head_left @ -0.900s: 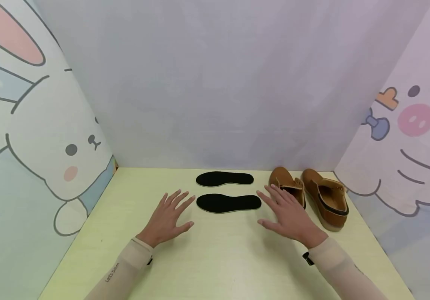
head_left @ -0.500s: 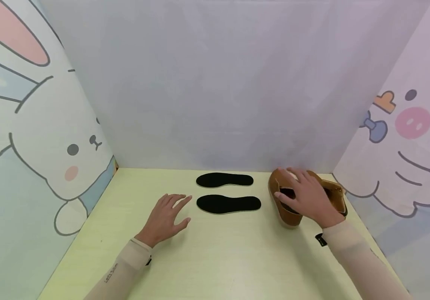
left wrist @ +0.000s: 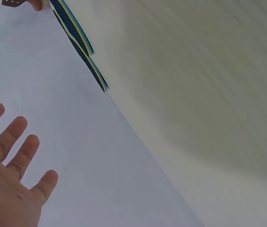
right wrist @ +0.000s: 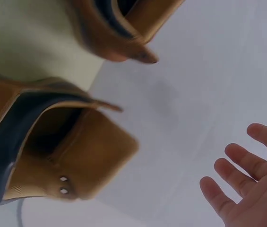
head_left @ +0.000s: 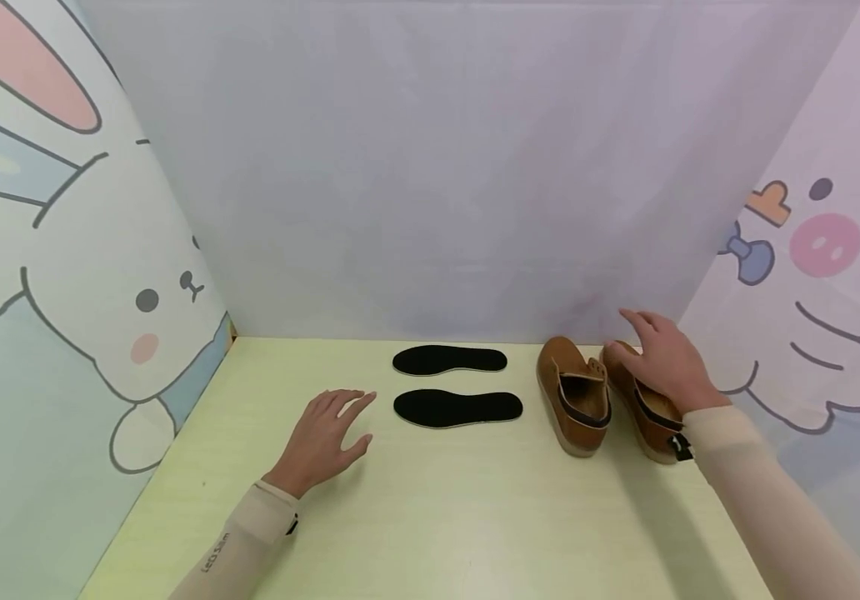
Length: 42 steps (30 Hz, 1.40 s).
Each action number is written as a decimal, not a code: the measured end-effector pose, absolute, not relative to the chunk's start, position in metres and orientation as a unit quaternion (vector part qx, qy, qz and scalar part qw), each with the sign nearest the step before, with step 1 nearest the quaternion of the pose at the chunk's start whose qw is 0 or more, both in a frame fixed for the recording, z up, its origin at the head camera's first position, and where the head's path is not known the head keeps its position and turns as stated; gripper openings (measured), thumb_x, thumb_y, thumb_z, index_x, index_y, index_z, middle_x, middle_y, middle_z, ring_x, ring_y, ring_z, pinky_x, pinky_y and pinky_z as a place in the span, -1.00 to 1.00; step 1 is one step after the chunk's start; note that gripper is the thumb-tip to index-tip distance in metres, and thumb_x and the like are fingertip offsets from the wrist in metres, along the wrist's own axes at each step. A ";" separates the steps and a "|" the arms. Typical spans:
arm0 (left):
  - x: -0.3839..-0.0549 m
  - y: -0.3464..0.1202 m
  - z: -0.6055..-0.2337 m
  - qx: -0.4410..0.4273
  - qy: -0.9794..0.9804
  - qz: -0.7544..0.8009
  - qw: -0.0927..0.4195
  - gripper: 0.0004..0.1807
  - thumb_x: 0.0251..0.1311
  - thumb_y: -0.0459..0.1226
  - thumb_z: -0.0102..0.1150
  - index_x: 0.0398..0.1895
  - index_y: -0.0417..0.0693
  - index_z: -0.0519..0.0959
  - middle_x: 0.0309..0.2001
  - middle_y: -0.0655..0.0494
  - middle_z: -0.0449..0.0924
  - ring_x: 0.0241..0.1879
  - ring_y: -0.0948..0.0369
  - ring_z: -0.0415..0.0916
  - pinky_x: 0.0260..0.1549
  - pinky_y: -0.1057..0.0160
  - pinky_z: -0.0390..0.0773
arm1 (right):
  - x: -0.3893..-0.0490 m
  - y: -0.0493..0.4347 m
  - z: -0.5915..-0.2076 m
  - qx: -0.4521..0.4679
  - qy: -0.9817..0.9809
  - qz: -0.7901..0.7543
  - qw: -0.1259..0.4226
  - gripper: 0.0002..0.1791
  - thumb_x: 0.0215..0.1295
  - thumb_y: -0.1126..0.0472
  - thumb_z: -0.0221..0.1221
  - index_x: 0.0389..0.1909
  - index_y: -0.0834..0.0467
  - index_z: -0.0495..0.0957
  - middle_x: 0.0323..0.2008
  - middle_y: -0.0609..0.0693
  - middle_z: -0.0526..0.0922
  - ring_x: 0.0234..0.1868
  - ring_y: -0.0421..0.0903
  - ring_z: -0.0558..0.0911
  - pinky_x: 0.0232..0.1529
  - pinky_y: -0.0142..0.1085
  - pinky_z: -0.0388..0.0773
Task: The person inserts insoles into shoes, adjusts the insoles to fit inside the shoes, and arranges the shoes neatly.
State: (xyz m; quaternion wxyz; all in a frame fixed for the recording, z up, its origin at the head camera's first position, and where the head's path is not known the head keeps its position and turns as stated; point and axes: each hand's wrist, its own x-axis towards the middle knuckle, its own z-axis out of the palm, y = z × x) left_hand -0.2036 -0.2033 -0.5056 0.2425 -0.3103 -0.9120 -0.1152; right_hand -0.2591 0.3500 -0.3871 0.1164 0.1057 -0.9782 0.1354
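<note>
Two brown leather shoes stand side by side at the back right of the table, toes to the back wall. Over the right shoe (head_left: 653,417) hovers my right hand (head_left: 662,358), fingers spread, covering part of it in the head view. The right wrist view shows that shoe's dark collar and tongue (right wrist: 95,156), apart from the fingers. Beside it stands the left shoe (head_left: 576,400), uncovered. Two black insoles lie flat at the middle, a rear insole (head_left: 448,360) and a front insole (head_left: 457,408). My left hand (head_left: 321,437) hangs above the table left of them, fingers loosely bent, holding nothing.
The pale yellow table (head_left: 430,517) meets a grey cloth wall (head_left: 430,167) at its back edge. Side panels with a cartoon rabbit (head_left: 100,283) and a cartoon pig-nosed figure (head_left: 812,317) close in the left and right.
My right hand has moved right, from beside the front insole, across the left shoe, to above the right shoe. My left hand has drifted slightly left. Shoes and insoles stay in place.
</note>
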 end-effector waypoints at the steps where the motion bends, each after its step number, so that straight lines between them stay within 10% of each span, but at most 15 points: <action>1: -0.204 -0.204 -0.506 -0.309 -0.912 -0.117 0.241 -0.32 0.21 -0.09 0.34 0.41 0.04 0.46 0.22 0.04 0.51 0.22 0.01 0.43 0.24 -0.12 0.36 | -0.262 0.355 -0.390 0.100 -0.980 0.134 0.110 -0.10 0.45 -0.31 0.06 0.52 0.28 0.20 0.36 0.46 0.25 0.32 0.46 0.26 0.18 0.41 0.27; 16: -0.201 -0.205 -0.507 -0.301 -0.918 -0.118 0.230 -0.36 0.26 -0.04 0.27 0.41 0.05 0.46 0.22 0.05 0.51 0.22 -0.02 0.42 0.19 -0.12 0.41 | -0.281 0.401 -0.441 0.046 -0.995 0.090 -0.014 -0.02 0.51 -0.38 -0.14 0.45 0.45 0.20 0.34 0.58 0.21 0.29 0.57 0.25 0.11 0.44 0.33; 30: -0.202 -0.205 -0.510 -0.304 -0.917 -0.121 0.227 -0.35 0.26 -0.04 0.29 0.42 0.06 0.45 0.23 0.06 0.51 0.22 0.00 0.43 0.14 -0.10 0.47 | -0.278 0.404 -0.466 0.060 -0.998 0.034 -0.008 -0.14 0.42 -0.38 0.03 0.26 0.35 0.51 0.15 0.48 0.52 0.04 0.48 0.54 -0.14 0.33 0.52; 42: -0.200 -0.208 -0.511 -0.295 -0.922 -0.122 0.221 -0.35 0.25 -0.06 0.31 0.42 0.06 0.45 0.23 0.07 0.51 0.21 0.01 0.44 0.05 -0.04 0.54 | -0.277 0.406 -0.472 0.004 -0.997 0.069 -0.019 -0.16 0.35 -0.32 0.15 0.38 0.25 0.38 0.27 0.69 0.11 0.04 0.75 0.26 -0.24 0.47 0.44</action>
